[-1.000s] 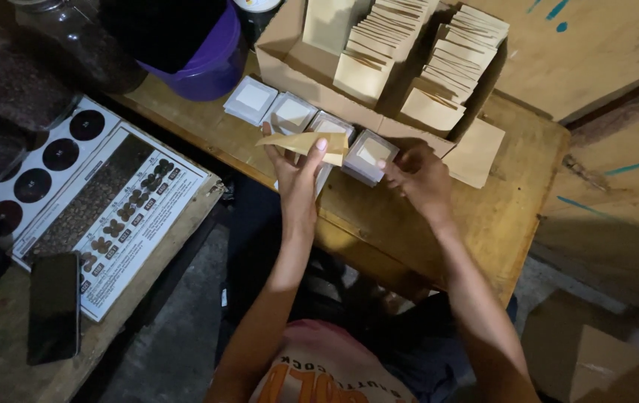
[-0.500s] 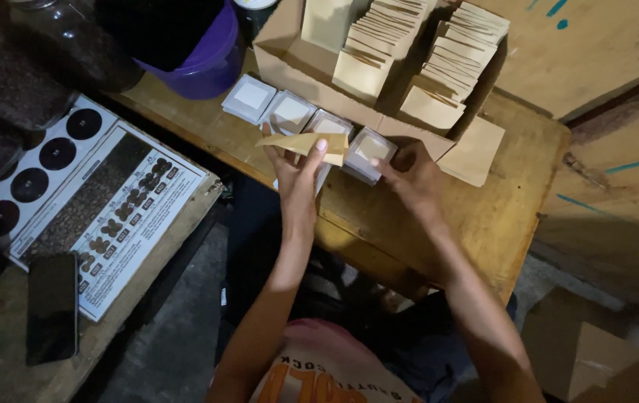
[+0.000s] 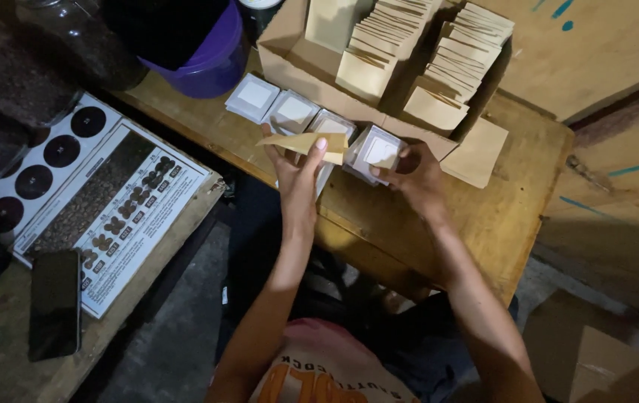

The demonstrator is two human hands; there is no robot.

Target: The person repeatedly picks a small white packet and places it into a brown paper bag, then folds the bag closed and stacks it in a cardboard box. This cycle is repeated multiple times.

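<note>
Nearest the person, the left hand (image 3: 298,175) pinched a flat brown paper packet (image 3: 306,142) between thumb and fingertips, holding it just above the front edge of the wooden table (image 3: 498,216). Beside it, the right hand (image 3: 416,177) had its fingers closed around a small stack of white sachets (image 3: 374,151) standing on the table. Behind both hands, more white sachets (image 3: 274,107) lay in a row against a cardboard box (image 3: 293,52) of brown packets. Left of the box stood a purple bucket (image 3: 211,63).

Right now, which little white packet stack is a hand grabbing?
The rightmost white stack, held by the right hand; the other stacks lie untouched further left.
</note>
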